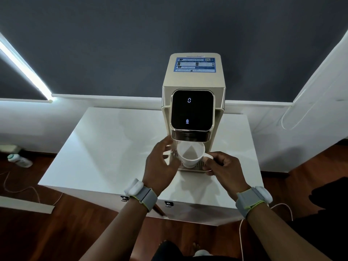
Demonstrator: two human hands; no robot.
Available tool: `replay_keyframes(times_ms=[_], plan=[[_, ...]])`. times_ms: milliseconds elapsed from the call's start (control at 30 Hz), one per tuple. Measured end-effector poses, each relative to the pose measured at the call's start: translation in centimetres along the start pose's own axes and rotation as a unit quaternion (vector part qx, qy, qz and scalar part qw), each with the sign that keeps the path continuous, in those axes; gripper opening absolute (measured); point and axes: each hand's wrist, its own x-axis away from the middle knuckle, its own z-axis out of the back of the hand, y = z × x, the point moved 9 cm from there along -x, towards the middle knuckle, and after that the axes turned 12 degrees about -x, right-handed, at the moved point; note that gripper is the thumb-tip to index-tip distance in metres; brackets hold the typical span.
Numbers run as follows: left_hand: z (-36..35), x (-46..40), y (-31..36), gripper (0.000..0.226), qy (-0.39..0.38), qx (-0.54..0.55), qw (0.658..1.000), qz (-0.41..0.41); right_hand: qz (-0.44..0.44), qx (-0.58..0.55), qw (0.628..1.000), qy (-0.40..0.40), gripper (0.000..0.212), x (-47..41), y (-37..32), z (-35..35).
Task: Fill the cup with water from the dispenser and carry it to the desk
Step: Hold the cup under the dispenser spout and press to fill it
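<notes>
I'm seating the cup (pixel 190 155) under the dispenser (pixel 193 110) spout: right hand (pixel 224 166) gripping its handle, left hand (pixel 160 162) cupping its side, fingers relaxed. It's looking empty, I think. Next I'm needing a free finger for the locked panel.

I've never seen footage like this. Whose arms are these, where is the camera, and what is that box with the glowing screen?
No robot here: the arms belong to a person wearing a camera on the head, so you look forward and down as they do. The grey bands on both wrists are strapped-on devices; what they do I cannot tell. The box is a water dispenser standing on a white cabinet. Its dark screen shows a 0 and a lock symbol. The right hand holds a white cup by its handle under the spout, over the drip tray. The left hand rests open beside the cup. The cup looks empty. A bottle lies on the floor at left.
</notes>
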Motion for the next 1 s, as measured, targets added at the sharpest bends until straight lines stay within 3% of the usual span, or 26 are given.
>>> replay_keyframes(times_ms=[233, 700, 1000], plan=[[5.5, -0.3, 3.6, 0.030, 0.163, 0.104, 0.981, -0.015, 0.002, 0.015, 1.000, 0.014, 0.015, -0.2, 0.4, 0.3], [5.3, -1.9, 6.8, 0.040, 0.161, 0.083, 0.982, 0.051, -0.003, 0.030, 0.999, 0.010, 0.008, -0.5, 1.0, 0.4], [5.3, -2.3, 7.3, 0.042, 0.163, 0.065, 0.983, 0.050, 0.004, 0.034, 0.999, -0.001, 0.009, -0.9, 0.8, 0.3]])
